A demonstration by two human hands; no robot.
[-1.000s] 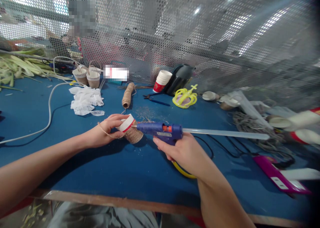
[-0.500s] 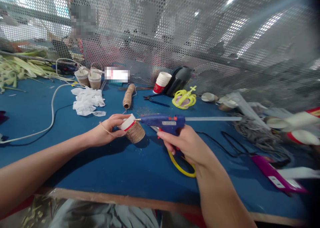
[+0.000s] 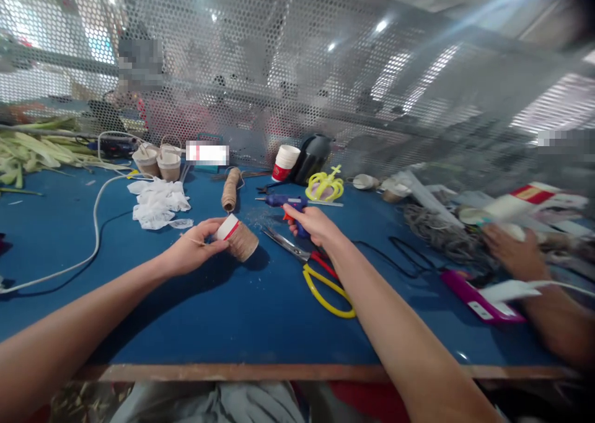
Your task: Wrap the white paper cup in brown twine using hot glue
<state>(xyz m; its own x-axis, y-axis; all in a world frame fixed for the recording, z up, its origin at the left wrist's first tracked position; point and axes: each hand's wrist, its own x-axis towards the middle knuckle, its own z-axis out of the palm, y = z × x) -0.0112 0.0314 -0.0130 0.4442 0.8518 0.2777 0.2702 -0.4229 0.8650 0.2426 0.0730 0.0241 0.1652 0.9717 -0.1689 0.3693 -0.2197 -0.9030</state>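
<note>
My left hand (image 3: pixel 198 245) grips the white rim end of a paper cup (image 3: pixel 239 237) wrapped in brown twine, tilted on its side just above the table. A strand of twine runs by my fingers. Farther forward and to the right, my right hand (image 3: pixel 311 222) is closed round the handle of a blue glue gun (image 3: pixel 286 201), its nozzle pointing left and clear of the cup. The twine spool (image 3: pixel 230 189) lies beyond the cup. Scissors (image 3: pixel 316 273) with yellow and red handles lie open, partly under my right forearm.
White gloves (image 3: pixel 160 203), two wrapped cups (image 3: pixel 168 165), stacked paper cups (image 3: pixel 285 163) and a yellow crown (image 3: pixel 324 186) stand along the back. At right are a purple power strip (image 3: pixel 481 299), grey cord (image 3: pixel 432 231) and another person's hand (image 3: pixel 514 249). A white cable (image 3: pixel 96 222) curves at left.
My right hand has carried the glue gun forward, away from the cup, uncovering the scissors. My left hand still holds the cup. Another person's hand has appeared at right, and the view has shifted.
</note>
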